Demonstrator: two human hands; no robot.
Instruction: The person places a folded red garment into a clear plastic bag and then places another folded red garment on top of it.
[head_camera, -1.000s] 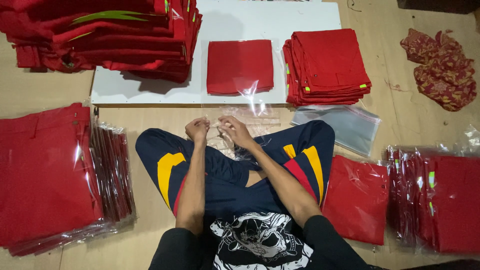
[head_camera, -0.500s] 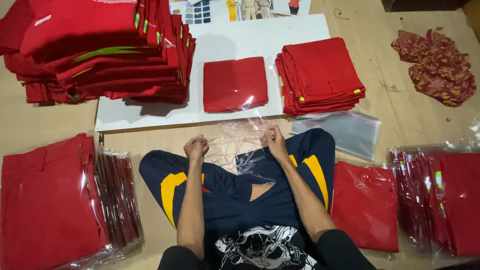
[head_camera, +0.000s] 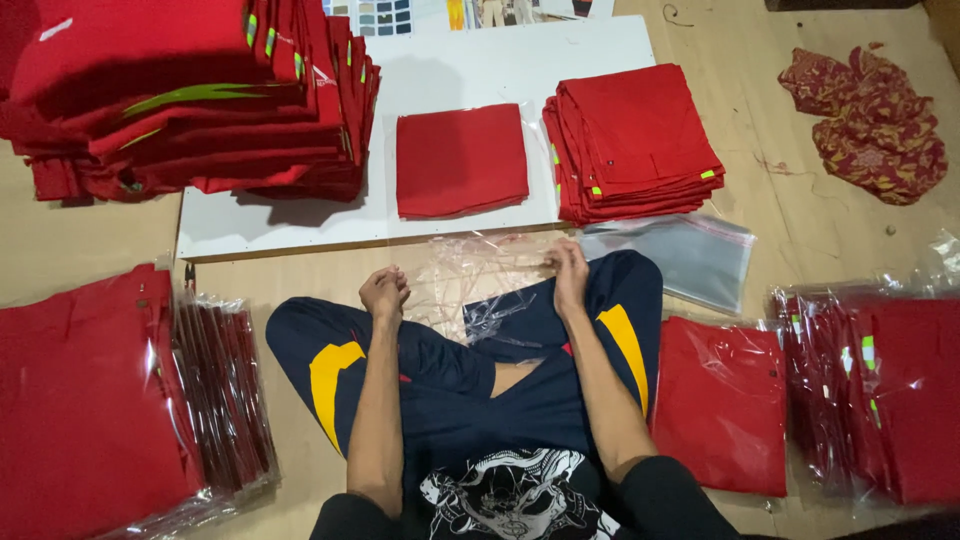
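Both hands (head_camera: 385, 292) (head_camera: 570, 270) gripping clear plastic bag (head_camera: 480, 285); red stacks around

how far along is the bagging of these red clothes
Done: bagged red pieces are stacked at the left and the right, and one bagged piece lies by the knee. In hand: the left hand and right hand hold a clear bag spread between them, with nothing in it. Left: one folded piece on the white board, a small folded stack and a big pile, all unbagged.
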